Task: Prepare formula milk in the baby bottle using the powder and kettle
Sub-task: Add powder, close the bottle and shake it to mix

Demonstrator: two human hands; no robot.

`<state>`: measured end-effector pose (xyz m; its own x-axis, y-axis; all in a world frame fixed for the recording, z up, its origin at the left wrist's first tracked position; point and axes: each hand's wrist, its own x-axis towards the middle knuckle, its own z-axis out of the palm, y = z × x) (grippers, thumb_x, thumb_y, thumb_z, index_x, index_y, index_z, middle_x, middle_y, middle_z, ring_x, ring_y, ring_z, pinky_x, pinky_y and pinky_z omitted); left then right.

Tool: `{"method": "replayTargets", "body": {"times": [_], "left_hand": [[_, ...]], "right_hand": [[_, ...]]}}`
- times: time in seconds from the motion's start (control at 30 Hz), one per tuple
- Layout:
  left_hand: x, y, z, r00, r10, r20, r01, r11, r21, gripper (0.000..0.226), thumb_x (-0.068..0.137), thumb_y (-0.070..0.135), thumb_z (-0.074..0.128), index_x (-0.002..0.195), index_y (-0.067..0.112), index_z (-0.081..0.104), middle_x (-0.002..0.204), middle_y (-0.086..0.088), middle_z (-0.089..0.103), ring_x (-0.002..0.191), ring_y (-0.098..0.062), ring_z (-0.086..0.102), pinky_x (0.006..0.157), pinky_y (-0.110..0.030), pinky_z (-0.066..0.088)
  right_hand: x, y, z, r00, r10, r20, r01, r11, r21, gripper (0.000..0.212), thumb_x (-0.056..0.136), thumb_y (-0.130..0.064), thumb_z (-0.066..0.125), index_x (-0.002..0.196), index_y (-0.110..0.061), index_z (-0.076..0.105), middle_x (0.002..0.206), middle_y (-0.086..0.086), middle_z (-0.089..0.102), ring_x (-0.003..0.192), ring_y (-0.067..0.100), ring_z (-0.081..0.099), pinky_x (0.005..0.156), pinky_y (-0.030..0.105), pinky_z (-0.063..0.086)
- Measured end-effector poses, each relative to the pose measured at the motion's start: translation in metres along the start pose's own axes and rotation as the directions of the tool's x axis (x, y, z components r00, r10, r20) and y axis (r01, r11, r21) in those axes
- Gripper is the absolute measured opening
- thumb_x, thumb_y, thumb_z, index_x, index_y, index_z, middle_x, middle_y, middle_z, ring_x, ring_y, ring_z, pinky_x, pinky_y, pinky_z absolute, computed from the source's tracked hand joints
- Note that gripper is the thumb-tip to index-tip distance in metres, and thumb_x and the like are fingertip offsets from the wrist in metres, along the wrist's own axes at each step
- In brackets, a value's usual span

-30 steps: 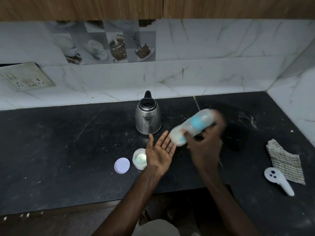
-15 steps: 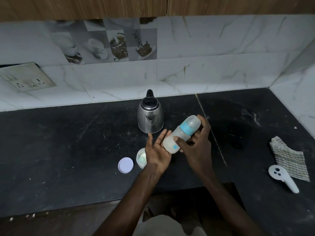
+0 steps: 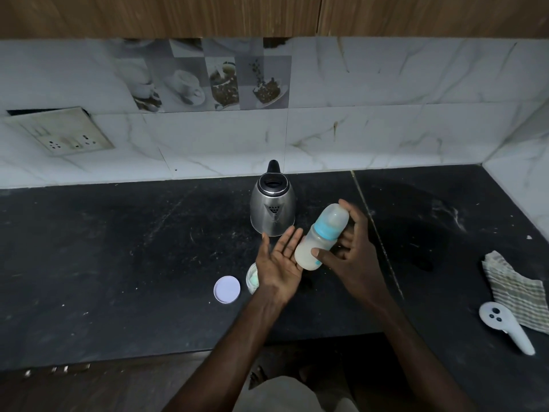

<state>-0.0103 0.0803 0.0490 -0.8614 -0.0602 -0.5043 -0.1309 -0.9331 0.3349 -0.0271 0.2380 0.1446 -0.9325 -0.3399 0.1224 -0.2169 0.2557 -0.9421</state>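
Note:
The baby bottle (image 3: 322, 234), clear with a blue collar and a clear cap, holds milky white liquid and is tilted, cap pointing up and to the right. My right hand (image 3: 352, 257) grips it, thumb across the lower body and fingers behind. My left hand (image 3: 280, 261) is held flat, palm up, with the bottle's base against its fingers. The steel kettle (image 3: 272, 208) with a black lid stands just behind the hands. The open powder jar (image 3: 252, 278) sits on the counter, partly hidden under my left hand. Its white lid (image 3: 227, 289) lies to the jar's left.
The black stone counter (image 3: 118, 248) runs to a tiled wall behind and on the right. A checked cloth (image 3: 511, 288) and a white handheld controller (image 3: 505, 325) lie at the right. A socket plate (image 3: 62, 133) hangs on the wall at the left.
My right hand stopped swinging the bottle and brought its base down against my open left palm. The bottle is now steady and less blurred.

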Motion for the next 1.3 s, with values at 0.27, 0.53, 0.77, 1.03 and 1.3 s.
{"method": "replayTargets", "body": {"times": [0.27,0.53,0.77,1.03,1.3], "left_hand": [[0.0,0.001,-0.003,1.0,0.019,-0.02,-0.019,1.0,0.024,0.073,0.098,0.063,0.052,0.143,0.006,0.061,0.142,-0.016,0.066,0.138,-0.031,0.057,0.127,-0.048,0.031],[-0.001,-0.008,0.001,0.997,0.027,-0.067,-0.021,0.997,0.078,0.073,0.099,0.064,0.049,0.143,0.007,0.061,0.14,-0.013,0.067,0.137,-0.029,0.058,0.124,-0.045,0.036],[-0.001,-0.021,0.005,0.999,0.002,-0.036,-0.001,0.999,0.047,0.077,0.096,0.064,0.053,0.145,0.006,0.058,0.142,-0.018,0.065,0.137,-0.034,0.057,0.123,-0.049,0.036],[-0.005,-0.029,0.001,0.998,-0.009,-0.055,0.012,0.997,0.072,0.074,0.098,0.065,0.048,0.144,0.009,0.06,0.14,-0.013,0.067,0.138,-0.029,0.058,0.125,-0.045,0.034],[-0.012,-0.036,0.005,0.998,-0.013,-0.055,0.019,0.994,0.109,0.074,0.097,0.066,0.047,0.143,0.009,0.061,0.138,-0.012,0.069,0.135,-0.027,0.06,0.122,-0.041,0.038]], "right_hand": [[0.001,0.0,-0.006,0.999,0.009,0.034,-0.01,1.0,0.008,0.099,0.077,0.005,0.084,0.149,-0.041,0.035,0.135,-0.027,0.057,0.122,0.01,0.065,0.095,0.033,0.06],[-0.001,-0.024,-0.025,0.997,-0.067,0.035,0.066,0.998,0.021,0.102,0.076,0.008,0.084,0.148,-0.044,0.035,0.133,-0.027,0.057,0.12,0.013,0.066,0.093,0.041,0.061],[-0.012,-0.019,0.006,0.969,-0.027,-0.248,0.017,0.999,-0.04,0.101,0.074,-0.011,0.089,0.15,-0.042,0.029,0.133,-0.012,0.061,0.114,0.011,0.069,0.089,0.029,0.06],[-0.015,-0.007,-0.009,0.87,-0.033,-0.493,0.015,0.999,-0.039,0.1,0.079,-0.01,0.088,0.153,-0.03,0.025,0.143,-0.002,0.054,0.124,0.016,0.064,0.096,0.034,0.059],[-0.007,-0.015,-0.012,0.826,0.01,-0.564,0.014,0.999,0.038,0.101,0.081,-0.011,0.085,0.158,-0.025,0.022,0.137,-0.012,0.053,0.114,-0.011,0.062,0.095,0.03,0.06]]}}
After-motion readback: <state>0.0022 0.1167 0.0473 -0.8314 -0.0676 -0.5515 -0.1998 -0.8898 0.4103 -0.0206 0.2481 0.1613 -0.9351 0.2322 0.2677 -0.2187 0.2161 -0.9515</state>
